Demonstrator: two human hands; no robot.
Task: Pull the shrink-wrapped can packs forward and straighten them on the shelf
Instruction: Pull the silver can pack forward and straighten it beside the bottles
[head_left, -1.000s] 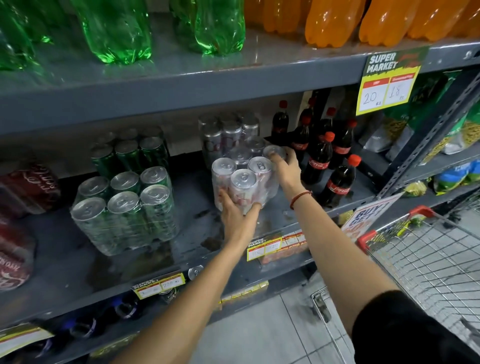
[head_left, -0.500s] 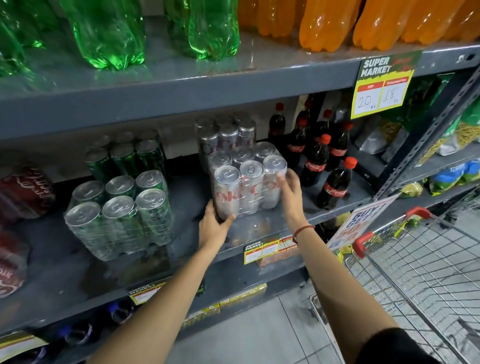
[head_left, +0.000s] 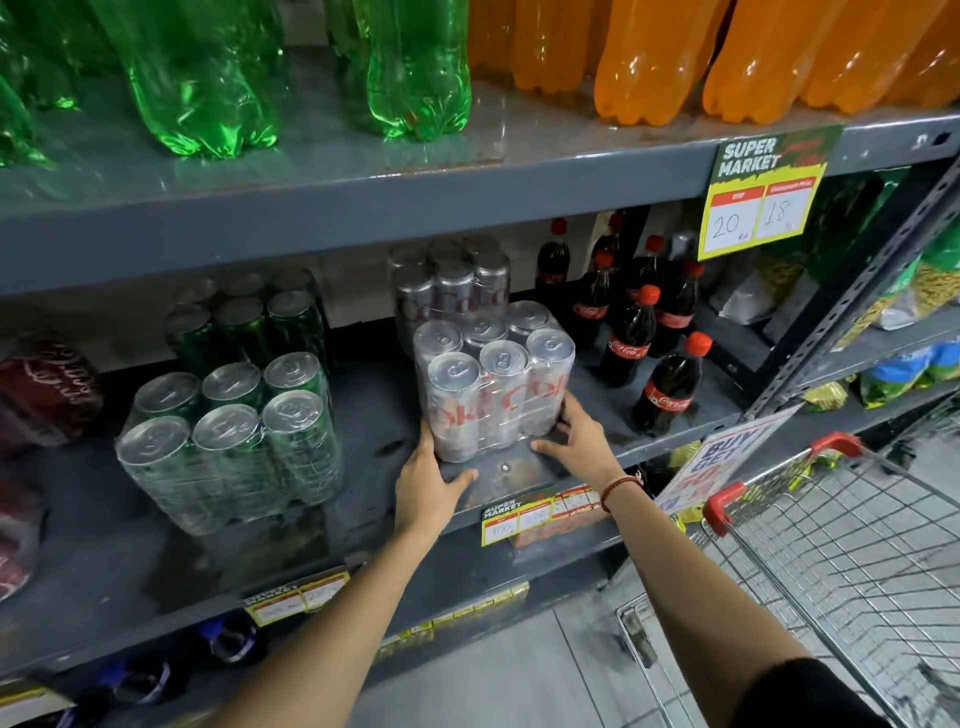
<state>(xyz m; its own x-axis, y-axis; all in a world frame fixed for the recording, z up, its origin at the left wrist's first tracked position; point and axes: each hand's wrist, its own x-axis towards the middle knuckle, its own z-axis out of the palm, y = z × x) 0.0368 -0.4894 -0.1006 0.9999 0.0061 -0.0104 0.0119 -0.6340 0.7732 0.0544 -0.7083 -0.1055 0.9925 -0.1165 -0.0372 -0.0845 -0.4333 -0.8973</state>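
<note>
A shrink-wrapped pack of silver cans (head_left: 493, 379) stands upright near the front of the grey middle shelf (head_left: 374, 415). My left hand (head_left: 428, 486) holds its lower left corner, thumb resting on the shelf. My right hand (head_left: 576, 441) presses against its lower right corner. A second silver pack (head_left: 447, 291) sits directly behind it. To the left, a pack of green cans (head_left: 228, 441) stands near the shelf front, slightly turned, with another green pack (head_left: 249, 322) behind it.
Small cola bottles (head_left: 670, 389) stand just right of the silver pack. Red can packs (head_left: 47, 389) lie at the far left. A wire shopping cart (head_left: 857, 545) is at lower right. Green bottles (head_left: 208, 78) and orange bottles (head_left: 649, 57) fill the upper shelf, where a price sign (head_left: 758, 197) hangs.
The silver pack, tilted a second ago, now stands flat and squarer to the shelf front. Both hands have slid down from its top and side to its base corners.
</note>
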